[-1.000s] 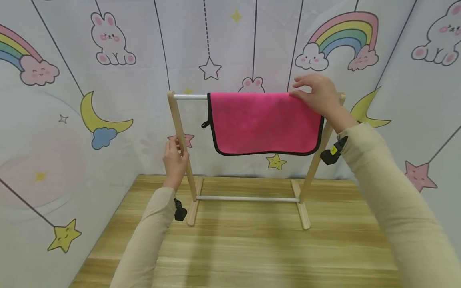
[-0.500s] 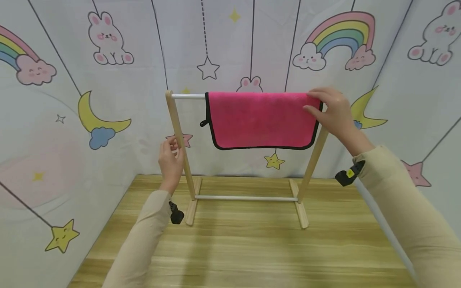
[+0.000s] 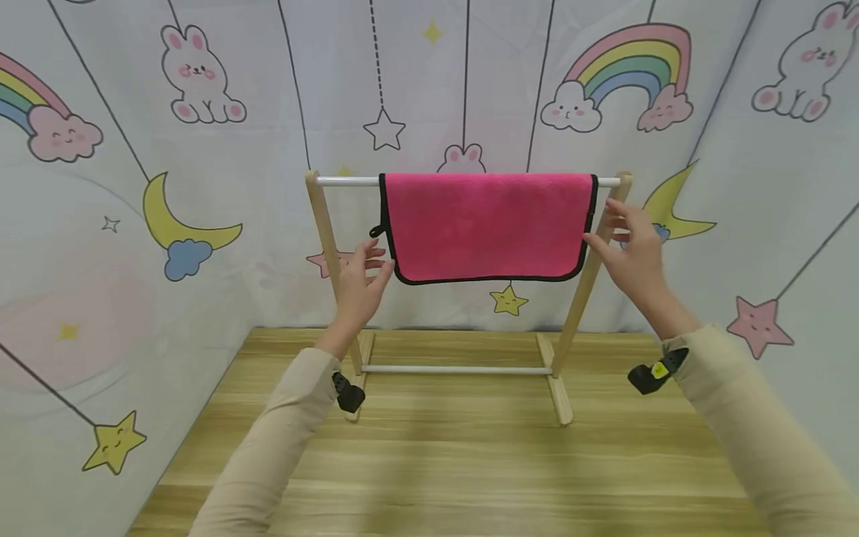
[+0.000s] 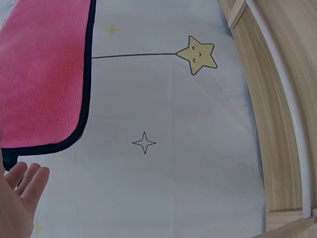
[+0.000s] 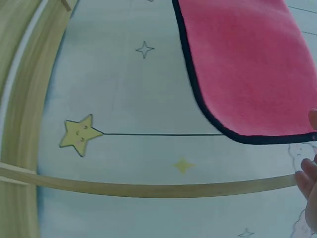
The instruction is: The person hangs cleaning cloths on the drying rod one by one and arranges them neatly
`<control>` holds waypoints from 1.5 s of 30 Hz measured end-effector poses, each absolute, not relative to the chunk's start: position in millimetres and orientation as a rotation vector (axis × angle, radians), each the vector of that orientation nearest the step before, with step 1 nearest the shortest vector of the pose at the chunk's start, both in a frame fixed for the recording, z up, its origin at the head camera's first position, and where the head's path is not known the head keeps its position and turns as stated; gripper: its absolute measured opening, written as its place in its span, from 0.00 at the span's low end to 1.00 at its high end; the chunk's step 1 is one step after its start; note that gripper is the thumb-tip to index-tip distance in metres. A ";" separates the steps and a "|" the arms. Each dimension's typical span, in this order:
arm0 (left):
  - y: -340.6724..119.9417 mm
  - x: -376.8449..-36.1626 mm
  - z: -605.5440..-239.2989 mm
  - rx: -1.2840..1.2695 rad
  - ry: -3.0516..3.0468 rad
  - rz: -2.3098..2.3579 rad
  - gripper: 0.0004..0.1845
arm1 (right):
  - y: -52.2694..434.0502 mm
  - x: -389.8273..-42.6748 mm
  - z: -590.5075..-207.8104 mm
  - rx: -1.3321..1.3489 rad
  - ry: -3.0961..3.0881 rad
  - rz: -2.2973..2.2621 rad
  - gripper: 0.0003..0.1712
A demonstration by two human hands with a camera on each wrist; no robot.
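A pink towel (image 3: 490, 227) with black edging and a small black loop (image 3: 377, 231) hangs folded over the top bar (image 3: 349, 181) of a wooden rack. My left hand (image 3: 359, 291) is at the towel's lower left edge, fingers spread loosely and thumb tip right by the black edging. On the other side, my right hand (image 3: 634, 250) has its thumb tip at the right edge, its fingers in front of the right post. Both wrist views show the towel's lower corner hanging down, with loosely extended fingers (image 4: 34, 186) beside the edging and nothing gripped.
The rack's wooden posts (image 3: 577, 317) stand on flat feet (image 3: 562, 399), joined low down by a white bar (image 3: 456, 370). Beneath is a wood-grain tabletop (image 3: 463, 462). A printed cloth backdrop (image 3: 268, 149) closes off the back and sides.
My left hand has left the left post and moved right to the towel's edge. My right hand has let go of the towel's top and moved down and outward to its right edge.
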State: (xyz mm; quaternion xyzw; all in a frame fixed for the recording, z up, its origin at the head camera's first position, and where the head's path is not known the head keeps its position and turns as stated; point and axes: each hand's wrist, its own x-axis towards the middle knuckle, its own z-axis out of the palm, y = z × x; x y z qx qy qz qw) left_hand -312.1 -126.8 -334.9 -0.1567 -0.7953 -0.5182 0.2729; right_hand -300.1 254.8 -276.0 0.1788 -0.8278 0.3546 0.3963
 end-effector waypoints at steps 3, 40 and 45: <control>-121.3 -313.9 -339.6 -0.394 -2.222 -1.506 0.28 | 254.0 -299.7 -292.1 0.389 -2.146 1.034 0.30; -114.6 -298.5 -276.7 -0.288 -1.668 -1.474 0.11 | 190.8 -272.8 -265.1 0.286 -1.634 1.570 0.19; -118.7 -298.8 -282.7 -0.273 -1.691 -1.478 0.11 | 195.4 -286.0 -273.2 0.274 -1.625 1.619 0.19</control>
